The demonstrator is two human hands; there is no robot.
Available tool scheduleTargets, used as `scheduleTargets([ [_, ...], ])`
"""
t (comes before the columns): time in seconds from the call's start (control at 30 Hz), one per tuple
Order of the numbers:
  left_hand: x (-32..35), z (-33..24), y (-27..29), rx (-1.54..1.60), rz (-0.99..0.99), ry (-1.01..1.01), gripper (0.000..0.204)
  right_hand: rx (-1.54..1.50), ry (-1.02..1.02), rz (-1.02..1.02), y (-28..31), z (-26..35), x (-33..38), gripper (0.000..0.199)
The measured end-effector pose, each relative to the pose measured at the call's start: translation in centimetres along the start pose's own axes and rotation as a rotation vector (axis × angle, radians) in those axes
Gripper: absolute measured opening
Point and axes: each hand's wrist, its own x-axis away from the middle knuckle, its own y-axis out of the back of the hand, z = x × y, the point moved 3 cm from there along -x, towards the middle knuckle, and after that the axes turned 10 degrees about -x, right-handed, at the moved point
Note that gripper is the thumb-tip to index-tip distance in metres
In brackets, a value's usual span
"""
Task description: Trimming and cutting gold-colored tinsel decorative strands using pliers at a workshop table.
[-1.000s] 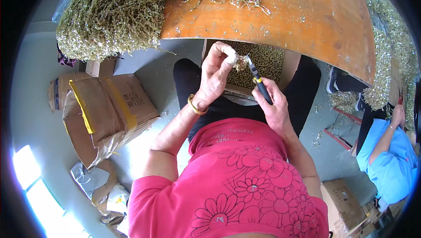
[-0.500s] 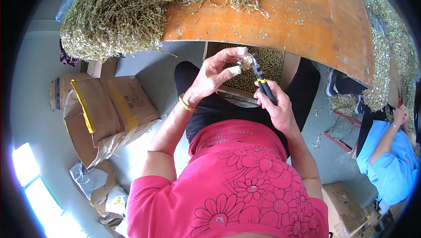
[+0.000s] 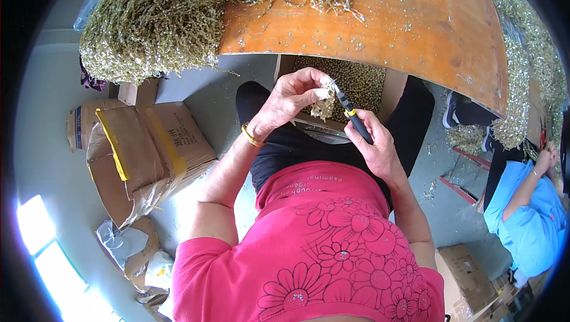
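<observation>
My left hand (image 3: 291, 97) pinches a small clump of gold glittery strands (image 3: 323, 107) between thumb and fingers, with white wrapping on the fingertips. Wrapped round the dark handles of a pair of pliers (image 3: 358, 126) with yellow bands is my right hand (image 3: 375, 147). The jaws of the pliers reach the top of the clump, beside my left fingertips; whether they grip a strand is too small to tell. Below both hands, a cardboard box (image 3: 395, 93) between my knees holds many small gold beads (image 3: 362, 81).
An orange-brown wooden table (image 3: 380, 22) lies ahead, with a heap of gold glitter strands (image 3: 160, 19) at its left. An open cardboard carton (image 3: 160, 150) stands on the floor to the left. At the right sits another person in a blue top (image 3: 528, 209), near more strands.
My left fingers have closed in on the clump, which now hangs lower beneath them. The pliers have tilted and shifted slightly left, their jaws closer to my left fingertips.
</observation>
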Motion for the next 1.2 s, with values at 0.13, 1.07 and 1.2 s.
scheduleTargets([
  [0.13, 0.0, 0.5, -0.1, -0.027, -0.127, -0.016, 0.013, 0.017, 0.024, -0.103, 0.7, -0.2, -0.2, 0.026],
  [1.07, -0.3, -0.8, -2.1, -0.232, 0.004, 0.28, 0.018, -0.624, 0.154, -0.179, -0.2, -0.1, -4.4, 0.038],
  [1.2, -0.3, -0.4, -2.0, -0.195, 0.012, 0.227, 0.019, -0.296, 0.385, -0.185, -0.5, 0.7, -3.9, 0.039],
])
